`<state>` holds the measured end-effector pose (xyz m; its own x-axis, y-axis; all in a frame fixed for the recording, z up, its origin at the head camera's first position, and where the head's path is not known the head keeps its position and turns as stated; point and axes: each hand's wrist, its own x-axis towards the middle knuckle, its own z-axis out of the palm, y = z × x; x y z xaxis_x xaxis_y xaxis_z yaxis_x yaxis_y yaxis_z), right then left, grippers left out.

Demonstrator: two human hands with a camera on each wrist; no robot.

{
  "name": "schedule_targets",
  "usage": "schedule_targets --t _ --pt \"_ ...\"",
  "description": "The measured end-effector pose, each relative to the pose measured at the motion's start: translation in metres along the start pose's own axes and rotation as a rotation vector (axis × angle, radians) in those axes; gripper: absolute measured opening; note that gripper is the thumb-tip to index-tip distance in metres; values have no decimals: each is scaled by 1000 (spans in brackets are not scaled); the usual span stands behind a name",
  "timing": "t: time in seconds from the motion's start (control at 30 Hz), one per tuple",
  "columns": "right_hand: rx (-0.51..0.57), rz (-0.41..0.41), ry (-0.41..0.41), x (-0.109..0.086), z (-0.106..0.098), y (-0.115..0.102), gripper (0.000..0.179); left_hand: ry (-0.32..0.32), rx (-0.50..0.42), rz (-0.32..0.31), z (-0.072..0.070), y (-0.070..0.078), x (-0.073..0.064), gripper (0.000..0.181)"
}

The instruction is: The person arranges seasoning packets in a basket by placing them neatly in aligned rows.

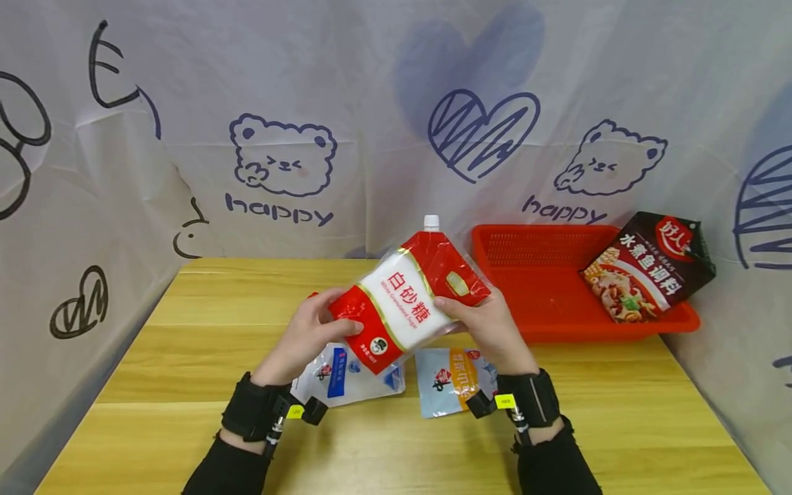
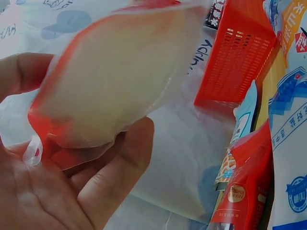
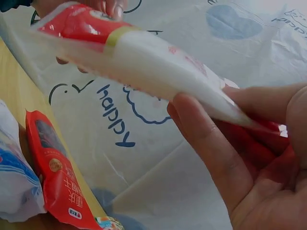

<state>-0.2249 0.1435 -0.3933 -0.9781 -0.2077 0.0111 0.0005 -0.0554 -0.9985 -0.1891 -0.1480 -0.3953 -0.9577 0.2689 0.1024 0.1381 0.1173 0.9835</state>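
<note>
Red-and-white plastic is gripped by two bare hands: a pouch of white granulated sugar (image 1: 402, 302) is held above the table (image 1: 619, 419), between its left and right edges. One end is clasped by the left grip (image 1: 315, 330), the opposite corner is pinched by the right grip (image 1: 485, 320), and both thumbs are laid on the printed front. The pouch is tilted, its white cap (image 1: 431, 223) pointed toward the far edge. Beneath it, a white-and-blue packet (image 1: 328, 392) is partly covered; just to the right, a light-blue and orange packet (image 1: 436, 388) is partly hidden by the right wrist. Nearer the far edge, a red packet (image 2: 247, 177) is shown in the wrist views. Near the far right corner, a black seasoning pouch (image 1: 656, 268) is leaned in a red basket (image 1: 526, 289).
</note>
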Motion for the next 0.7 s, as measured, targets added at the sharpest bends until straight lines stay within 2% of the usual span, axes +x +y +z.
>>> schedule_targets --t 0.2,0.4,0.57,0.7 --pt "-40 -56 59 -1 3 -3 55 -9 32 -13 1 -2 2 59" --pt "-48 -116 130 -4 2 -7 51 29 -53 -16 7 -3 8 64" --pt "-69 -137 206 -5 -5 -11 53 111 -85 -18 25 -4 18 67" --pt "-70 -165 263 -3 -15 -16 54 166 -67 -10 42 -5 27 72"
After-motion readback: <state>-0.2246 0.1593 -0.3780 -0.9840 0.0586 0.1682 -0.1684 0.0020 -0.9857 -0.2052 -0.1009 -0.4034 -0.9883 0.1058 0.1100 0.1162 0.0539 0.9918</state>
